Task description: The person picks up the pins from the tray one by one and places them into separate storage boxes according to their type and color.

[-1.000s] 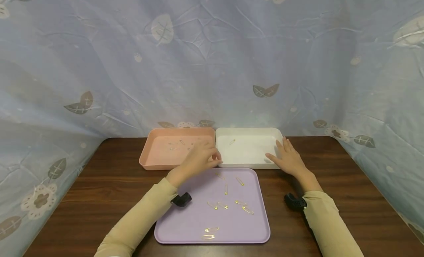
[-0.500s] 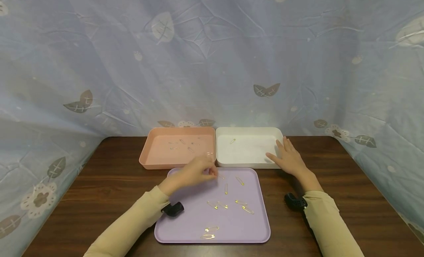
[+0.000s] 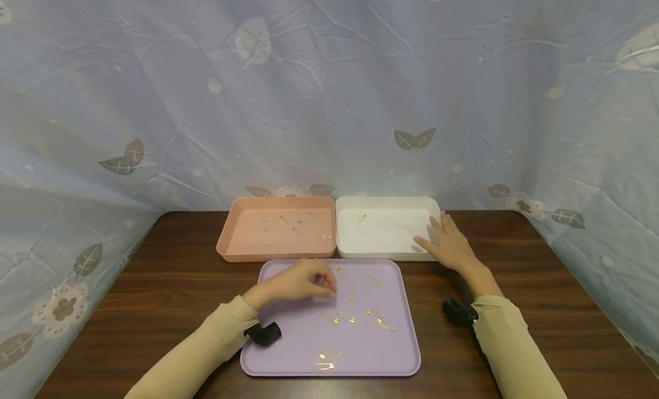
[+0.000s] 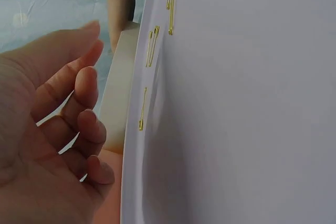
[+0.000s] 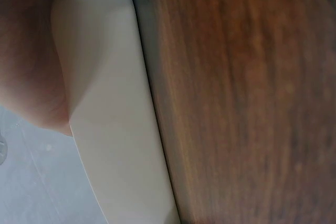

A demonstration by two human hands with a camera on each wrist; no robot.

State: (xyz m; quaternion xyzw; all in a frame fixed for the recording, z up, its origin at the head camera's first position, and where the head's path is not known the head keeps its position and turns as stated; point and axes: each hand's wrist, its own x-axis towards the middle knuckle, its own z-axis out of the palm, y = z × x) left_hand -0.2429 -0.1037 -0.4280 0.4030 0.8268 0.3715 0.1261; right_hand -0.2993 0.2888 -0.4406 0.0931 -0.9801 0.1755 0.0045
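Several brass-coloured safety pins (image 3: 352,292) lie scattered on a purple tray (image 3: 293,353). Over the tray's upper left part is my left hand (image 3: 304,280), its fingers loosely bent and nothing between thumb and fingertips in the left wrist view. A gold pin (image 4: 143,109) lies close to those fingers. Behind, a pink tray (image 3: 247,247) bears several silver safety pins (image 3: 297,231), and a white tray (image 3: 391,239) bears a single gold pin (image 3: 362,218). My right hand (image 3: 450,244) rests with spread, straight fingers on the white tray's right front corner.
The pink and white trays stand side by side at the back of the dark wooden table (image 3: 165,284), right behind the purple tray. A pale blue patterned cloth (image 3: 329,102) hangs behind the table. A black wrist strap (image 3: 459,312) is on the right forearm.
My left hand has come back from the pink tray's right front corner to above the purple tray. Silver pins it covered there now show. The right hand has stayed put.
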